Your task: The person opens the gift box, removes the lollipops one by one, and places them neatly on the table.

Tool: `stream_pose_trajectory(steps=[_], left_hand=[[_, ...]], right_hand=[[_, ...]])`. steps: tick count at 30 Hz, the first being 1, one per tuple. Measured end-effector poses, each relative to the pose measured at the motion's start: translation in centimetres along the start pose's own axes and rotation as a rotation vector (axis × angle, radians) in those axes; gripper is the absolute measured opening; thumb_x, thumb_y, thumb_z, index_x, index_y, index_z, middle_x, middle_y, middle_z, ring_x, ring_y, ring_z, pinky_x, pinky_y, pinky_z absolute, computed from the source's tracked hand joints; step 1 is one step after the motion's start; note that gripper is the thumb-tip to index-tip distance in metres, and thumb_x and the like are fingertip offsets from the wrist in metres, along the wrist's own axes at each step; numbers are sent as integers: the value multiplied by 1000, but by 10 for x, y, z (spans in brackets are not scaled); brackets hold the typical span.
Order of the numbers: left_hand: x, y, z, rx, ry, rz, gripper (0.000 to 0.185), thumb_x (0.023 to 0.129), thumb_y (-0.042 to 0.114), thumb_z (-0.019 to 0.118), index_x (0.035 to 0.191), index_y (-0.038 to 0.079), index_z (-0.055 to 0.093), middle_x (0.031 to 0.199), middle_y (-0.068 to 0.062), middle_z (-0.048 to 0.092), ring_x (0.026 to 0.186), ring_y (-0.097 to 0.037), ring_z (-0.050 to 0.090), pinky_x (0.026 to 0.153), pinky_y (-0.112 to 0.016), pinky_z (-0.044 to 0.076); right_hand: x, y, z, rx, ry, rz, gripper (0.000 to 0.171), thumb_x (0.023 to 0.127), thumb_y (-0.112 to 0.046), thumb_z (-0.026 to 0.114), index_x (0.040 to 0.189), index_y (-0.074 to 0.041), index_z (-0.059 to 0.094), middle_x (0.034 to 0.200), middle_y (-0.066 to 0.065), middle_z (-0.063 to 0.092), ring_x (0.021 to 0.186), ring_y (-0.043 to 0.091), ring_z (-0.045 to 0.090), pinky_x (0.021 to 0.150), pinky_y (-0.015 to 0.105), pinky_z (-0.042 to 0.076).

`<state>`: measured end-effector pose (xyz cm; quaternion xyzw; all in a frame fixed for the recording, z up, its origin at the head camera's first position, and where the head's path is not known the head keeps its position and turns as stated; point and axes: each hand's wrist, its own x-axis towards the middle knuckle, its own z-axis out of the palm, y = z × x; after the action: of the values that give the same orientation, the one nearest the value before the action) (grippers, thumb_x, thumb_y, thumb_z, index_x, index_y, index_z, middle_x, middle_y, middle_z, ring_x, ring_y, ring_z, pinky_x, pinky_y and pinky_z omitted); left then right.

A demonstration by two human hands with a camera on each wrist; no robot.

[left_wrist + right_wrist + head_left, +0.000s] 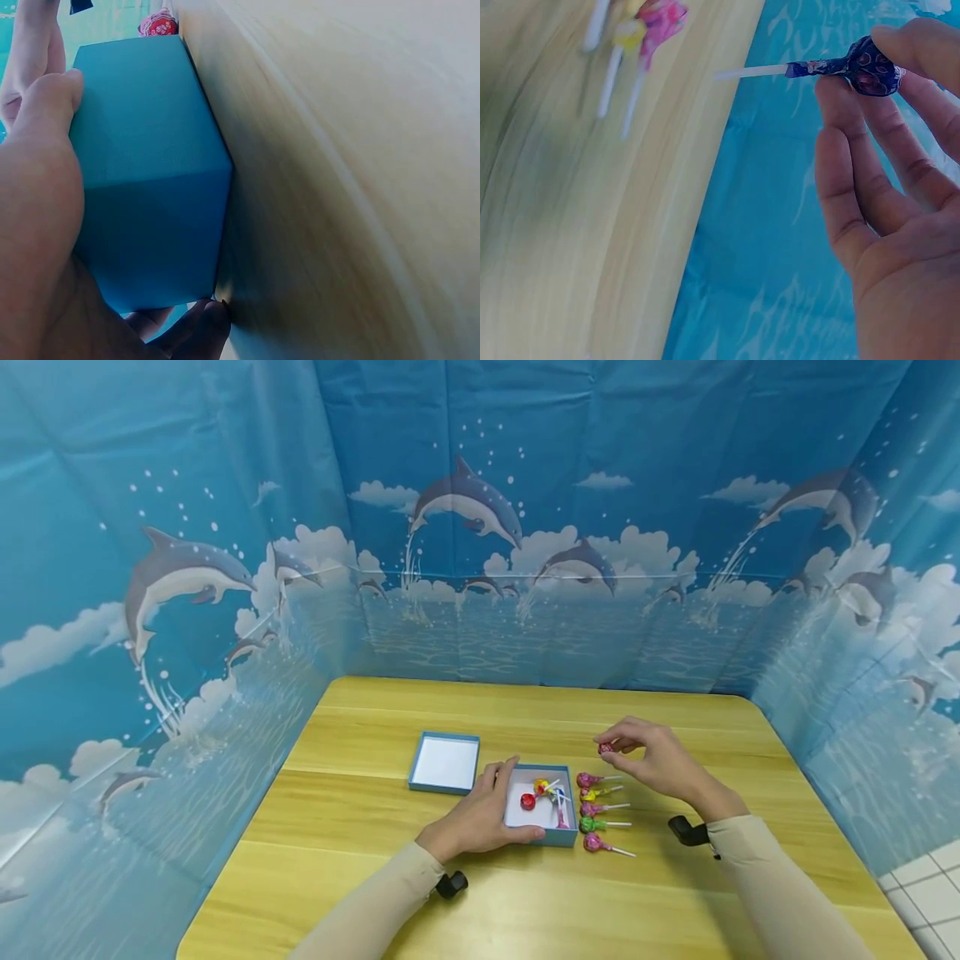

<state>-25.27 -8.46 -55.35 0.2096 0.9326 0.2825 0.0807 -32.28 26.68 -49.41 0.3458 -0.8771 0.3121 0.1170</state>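
Right hand [660, 760] pinches a lollipop [870, 67] between curled fingers; left hand [480, 814] grips the blue box [150, 172].

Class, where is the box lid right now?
In the head view, the lid lies open side up on the table, left of the box.

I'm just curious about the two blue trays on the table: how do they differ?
The box by the left hand, box, holds several lollipops; the lid beside it shows only its white floor. The left hand grips the box, while nothing touches the lid. The lid lies farther from the person, to the left of the box. Both are square, blue outside and white inside, and sit open side up on the table.
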Motion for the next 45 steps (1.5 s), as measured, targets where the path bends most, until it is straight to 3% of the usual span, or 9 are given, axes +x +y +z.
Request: stream_pose_trajectory(steps=[12, 19, 25, 37, 45], left_hand=[[0, 1, 0, -12, -7, 16, 129, 98, 76, 83, 189, 17, 13, 184, -19, 36, 150, -32, 57, 124, -52, 59], [1, 1, 0, 1, -17, 16, 129, 98, 77, 83, 189, 19, 11, 184, -19, 35, 151, -31, 57, 124, -51, 59], [1, 2, 1, -2, -14, 13, 129, 98, 77, 83, 189, 19, 11, 185, -19, 34, 153, -32, 56, 125, -52, 59], [-1, 1, -2, -16, 1, 1, 129, 97, 75, 85, 189, 19, 12, 186, -19, 33, 154, -33, 55, 125, -54, 58], [-1, 1, -2, 0, -1, 9, 129, 98, 76, 84, 188, 18, 12, 185, -19, 34, 149, -32, 58, 123, -52, 60]], right_hand=[[-22, 22, -5, -53, -21, 106, 21, 103, -9, 90, 123, -13, 86, 116, 2, 86, 98, 19, 81, 92, 53, 71], [-34, 37, -6, -82, -48, 150, 23, 102, -6, 91, 124, -9, 87, 117, 1, 84, 98, 17, 81, 92, 48, 71], [-36, 47, -5, -87, -80, 175, 24, 101, -6, 91, 125, -7, 87, 115, 3, 85, 97, 17, 81, 91, 46, 71], [-36, 58, 7, -74, -183, 272, 19, 103, -7, 88, 122, -12, 89, 117, 2, 86, 99, 15, 80, 98, 57, 70], [-39, 64, 11, -65, -230, 302, 18, 106, -11, 87, 124, -13, 88, 117, 1, 87, 99, 11, 80, 89, 36, 69]])
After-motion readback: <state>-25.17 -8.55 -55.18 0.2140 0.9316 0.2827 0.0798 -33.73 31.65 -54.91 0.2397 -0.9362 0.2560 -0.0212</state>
